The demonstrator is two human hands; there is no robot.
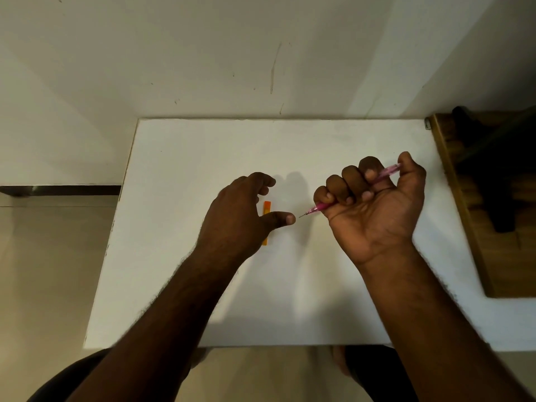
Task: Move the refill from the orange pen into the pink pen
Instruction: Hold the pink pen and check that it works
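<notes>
The right hand (pixel 374 204) is curled into a fist, palm turned up toward the camera, gripping a translucent pink plastic pen (pixel 387 173) that runs slantwise through the fingers; its fine metal tip pokes out below the little finger and points left, close to the left thumb but not touching it. The left hand (pixel 237 213) hovers palm down over the flat white tabletop (pixel 290 285), fingers loosely spread and holding nothing, thumb stretched toward the pen tip. Under this hand lies the slim orange plastic pen (pixel 266 208), flat on the table and partly hidden by the thumb and palm. Whether the refill is inside either pen cannot be told. A brown wooden piece of furniture (pixel 452 181) stands at the table's right edge.
</notes>
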